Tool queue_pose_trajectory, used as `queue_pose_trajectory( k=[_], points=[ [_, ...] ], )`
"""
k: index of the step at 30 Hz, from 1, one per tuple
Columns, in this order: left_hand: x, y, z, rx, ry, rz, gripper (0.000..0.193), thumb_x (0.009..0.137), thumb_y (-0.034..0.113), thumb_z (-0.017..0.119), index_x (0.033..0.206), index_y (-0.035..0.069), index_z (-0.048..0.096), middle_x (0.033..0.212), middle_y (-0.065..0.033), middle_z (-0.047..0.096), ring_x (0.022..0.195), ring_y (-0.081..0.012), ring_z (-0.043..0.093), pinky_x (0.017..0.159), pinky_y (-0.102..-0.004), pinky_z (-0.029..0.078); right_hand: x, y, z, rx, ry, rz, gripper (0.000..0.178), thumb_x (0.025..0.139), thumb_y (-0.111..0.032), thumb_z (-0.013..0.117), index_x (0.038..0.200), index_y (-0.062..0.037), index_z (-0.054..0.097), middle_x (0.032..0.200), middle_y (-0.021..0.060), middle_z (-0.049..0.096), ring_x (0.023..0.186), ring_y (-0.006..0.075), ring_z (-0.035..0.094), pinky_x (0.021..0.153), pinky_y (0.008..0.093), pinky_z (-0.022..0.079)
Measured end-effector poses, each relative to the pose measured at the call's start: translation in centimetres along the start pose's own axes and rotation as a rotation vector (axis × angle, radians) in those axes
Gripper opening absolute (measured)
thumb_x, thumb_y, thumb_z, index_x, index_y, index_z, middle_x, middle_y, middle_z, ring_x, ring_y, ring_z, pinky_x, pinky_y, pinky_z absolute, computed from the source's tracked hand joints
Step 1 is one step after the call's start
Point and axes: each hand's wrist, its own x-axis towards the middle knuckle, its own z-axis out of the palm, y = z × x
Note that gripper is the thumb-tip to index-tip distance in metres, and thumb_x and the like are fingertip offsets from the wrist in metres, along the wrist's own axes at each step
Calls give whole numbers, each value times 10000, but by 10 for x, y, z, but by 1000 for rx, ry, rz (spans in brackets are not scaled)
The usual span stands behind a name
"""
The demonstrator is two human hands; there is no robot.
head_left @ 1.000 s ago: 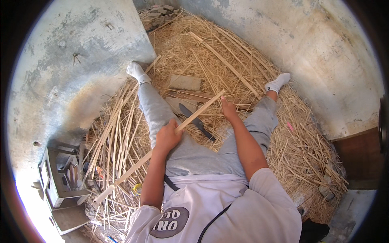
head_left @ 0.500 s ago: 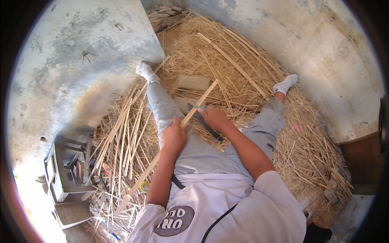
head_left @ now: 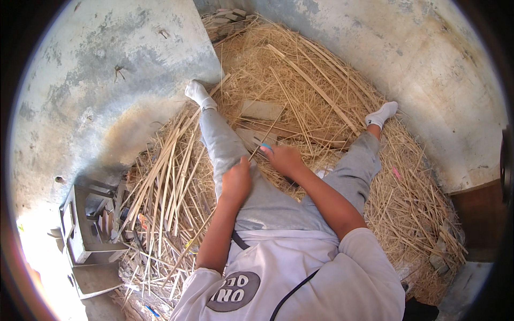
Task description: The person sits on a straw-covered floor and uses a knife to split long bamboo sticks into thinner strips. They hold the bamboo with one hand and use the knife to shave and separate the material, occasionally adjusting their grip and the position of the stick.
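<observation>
While both hands [head_left: 262, 171] seemingly grip it, the strip [head_left: 263, 140] crosses the lap.

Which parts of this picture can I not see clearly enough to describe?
- Head view: the palm side of the left hand is turned away, so its grip on the thin stick is hidden.
- The tool under the right hand is mostly covered; only a blue tip shows.
- The contents of the grey crate are too small and overexposed.

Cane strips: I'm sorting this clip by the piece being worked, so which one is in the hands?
The thin strip slanting across the left thigh, gripped by the left hand and met by the right hand; the others lie loose on the straw.
</observation>
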Motion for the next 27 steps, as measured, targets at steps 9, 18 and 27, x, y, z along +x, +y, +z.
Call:
queue_pose_trajectory(
  k=[9,18,27],
  points=[
    [-3,16,-11,106,-133,61,191,1024,220,506,1022,29,522,756,-244,688,741,-443,700,660,-544,549,12,84,-7,45,3,303,741,1040,-634,243,1040,-74,727,1021,230,712,1000,415,670,865,516,508],
    [-1,18,-16,136,-241,20,239,1042,277,480,1045,41,515,824,-268,691,803,-474,683,724,-581,521,16,117,-9,57,6,523,768,1035,-639,278,1017,-14,724,1047,237,714,1024,413,680,891,524,505],
    [7,2,3,4,-60,-80,327,982,345,586,1036,28,526,818,-243,703,775,-448,699,708,-547,537,12,60,-12,220,-131,238,772,1036,-641,278,1007,-9,719,1006,255,712,997,414,684,865,550,515]
  ],
)
